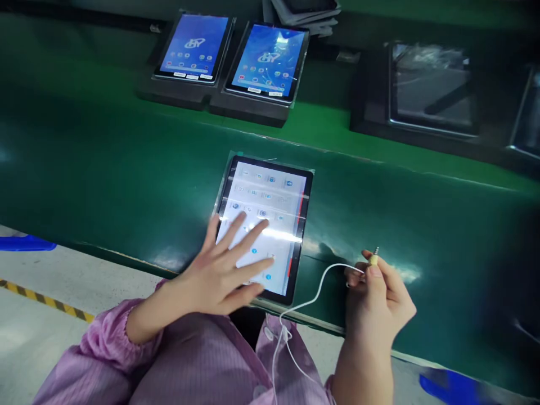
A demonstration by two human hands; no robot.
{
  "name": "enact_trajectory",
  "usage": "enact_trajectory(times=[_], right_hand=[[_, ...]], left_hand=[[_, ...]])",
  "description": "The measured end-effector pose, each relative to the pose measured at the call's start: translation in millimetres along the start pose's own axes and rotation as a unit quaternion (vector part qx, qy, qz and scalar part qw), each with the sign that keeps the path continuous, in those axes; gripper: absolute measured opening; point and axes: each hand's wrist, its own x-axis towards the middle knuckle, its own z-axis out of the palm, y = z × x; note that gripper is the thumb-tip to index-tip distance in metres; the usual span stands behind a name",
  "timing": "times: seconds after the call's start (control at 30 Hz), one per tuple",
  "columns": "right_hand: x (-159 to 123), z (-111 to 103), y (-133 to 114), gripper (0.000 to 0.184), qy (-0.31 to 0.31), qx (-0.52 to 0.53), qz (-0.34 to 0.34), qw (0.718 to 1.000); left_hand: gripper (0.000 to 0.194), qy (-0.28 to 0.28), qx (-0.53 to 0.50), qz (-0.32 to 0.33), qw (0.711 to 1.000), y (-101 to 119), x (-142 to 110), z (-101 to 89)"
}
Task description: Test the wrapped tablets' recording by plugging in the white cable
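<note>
Purple smock point(189, 360) fills the space nearest me, its wearer bent over a green tabletop point(160, 169). Flat near the front edge lies a tablet point(284, 225), its pale screen dotted with icons. Over its lower left part the left hand point(217, 281) is spread wide, holding nothing; I can't tell whether the fingers touch the glass. To the right, the right hand point(379, 298) pinches a yellowish plug point(373, 260), tip up, and a white cord point(323, 279) loops down toward the lap. Farther back, two blue-screened tablets point(193, 45) rest on dark blocks point(248, 111).
</note>
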Motion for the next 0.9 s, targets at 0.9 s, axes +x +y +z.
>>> enact_trajectory(times=[0.9], right_hand=[[-24,35,7,0.029,-0.005,-0.013,0.005,1.000]], left_hand=[[0.043,0.011,0.123,-0.134,0.983,-58,-38,-26.3]])
